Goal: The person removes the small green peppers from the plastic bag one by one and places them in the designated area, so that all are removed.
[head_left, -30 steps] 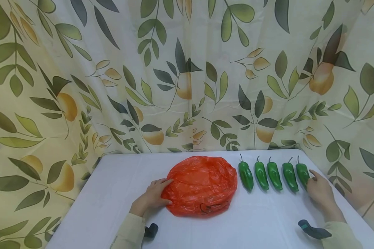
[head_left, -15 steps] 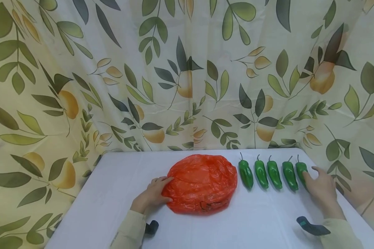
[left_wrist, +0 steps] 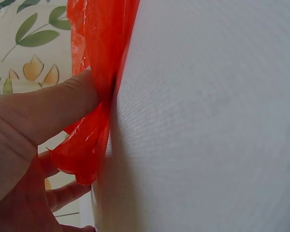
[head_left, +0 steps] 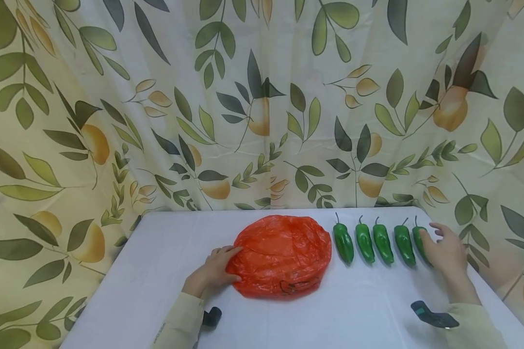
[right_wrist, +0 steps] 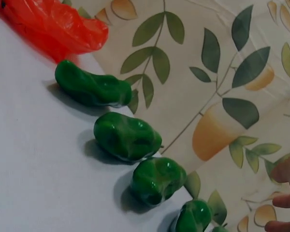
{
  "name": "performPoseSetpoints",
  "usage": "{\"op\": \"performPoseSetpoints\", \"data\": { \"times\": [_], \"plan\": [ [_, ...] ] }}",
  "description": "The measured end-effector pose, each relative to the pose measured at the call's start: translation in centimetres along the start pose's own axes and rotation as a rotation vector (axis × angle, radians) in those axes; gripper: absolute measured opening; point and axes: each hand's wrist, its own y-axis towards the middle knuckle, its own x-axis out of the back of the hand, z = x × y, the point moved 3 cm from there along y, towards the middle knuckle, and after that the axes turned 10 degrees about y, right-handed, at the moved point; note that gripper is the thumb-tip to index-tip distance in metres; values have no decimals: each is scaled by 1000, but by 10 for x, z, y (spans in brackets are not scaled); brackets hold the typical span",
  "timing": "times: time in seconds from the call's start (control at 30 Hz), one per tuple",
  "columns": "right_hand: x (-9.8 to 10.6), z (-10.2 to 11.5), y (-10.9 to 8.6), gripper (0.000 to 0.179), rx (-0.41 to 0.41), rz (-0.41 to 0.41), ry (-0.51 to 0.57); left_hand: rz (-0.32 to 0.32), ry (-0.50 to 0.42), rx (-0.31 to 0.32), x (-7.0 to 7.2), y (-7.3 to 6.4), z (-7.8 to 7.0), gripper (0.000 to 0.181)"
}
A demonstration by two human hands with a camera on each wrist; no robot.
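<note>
A crumpled red plastic bag [head_left: 284, 257] lies flat on the white table. At its left edge rests my left hand [head_left: 209, 271], fingers and thumb spread against the plastic. The left wrist view shows the thumb [left_wrist: 67, 104] touching the bag [left_wrist: 106, 63], with several fingers behind a loose corner. Several green peppers [head_left: 365, 244] stand in a row right of the bag, stems away from me. My right hand [head_left: 447, 252] is over the rightmost pepper [head_left: 417, 237], thumb across it and covering its lower part. In the right wrist view, spread fingertips [right_wrist: 285, 169] show at the edge.
The white table [head_left: 332, 320] ends at a curtain [head_left: 288, 97] printed with leaves and fruit, which hangs behind and at both sides. A black device [head_left: 432, 315] sits at my right wrist, another dark device [head_left: 211, 317] at the left.
My right hand has shifted up and slightly left, its thumb moving onto the rightmost pepper. The left hand and the bag stay about where they were.
</note>
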Motion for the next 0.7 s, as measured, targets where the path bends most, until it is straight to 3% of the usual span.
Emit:
{"op": "performPoseSetpoints", "data": {
  "times": [0.4,0.7],
  "plan": [
    [-14,27,-12,56,153,5,47,-3,-3,10,2,-1,0,81],
    [-25,40,-21,56,136,17,69,-3,1,5,2,-2,-2,80]
  ]
}}
